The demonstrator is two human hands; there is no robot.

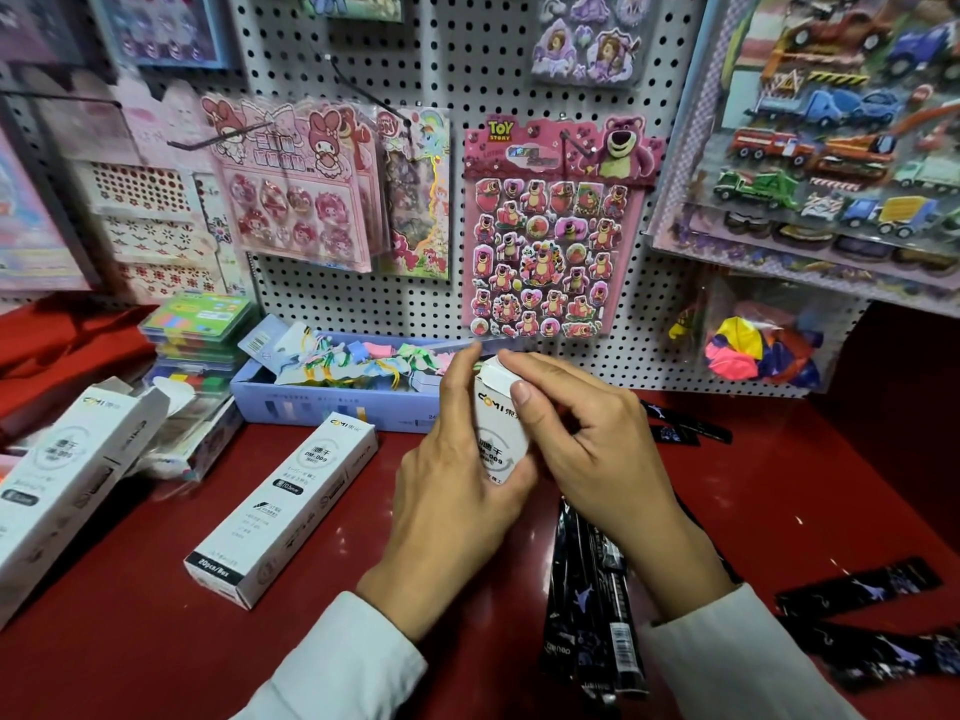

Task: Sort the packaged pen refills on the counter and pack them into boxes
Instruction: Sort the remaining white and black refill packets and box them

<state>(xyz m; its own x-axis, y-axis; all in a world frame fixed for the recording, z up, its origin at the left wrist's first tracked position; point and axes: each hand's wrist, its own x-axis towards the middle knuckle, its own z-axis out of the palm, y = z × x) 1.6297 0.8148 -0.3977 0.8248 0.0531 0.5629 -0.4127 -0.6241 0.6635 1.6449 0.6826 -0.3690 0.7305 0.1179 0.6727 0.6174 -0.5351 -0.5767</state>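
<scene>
Both hands hold a white refill box upright over the red counter. My left hand grips its left side and lower part. My right hand wraps the right side, thumb pressed on the top flap. A bundle of black packaged refills lies under my right wrist. More black packs lie at the right, lower right and behind my right hand. A closed white box lies left of my hands. Another white box, its end open, lies at the far left.
A lilac tray of coloured clips stands at the back of the counter against the pegboard. Stacked plastic cases sit at the back left. Sticker sheets and a bag of balloons hang above.
</scene>
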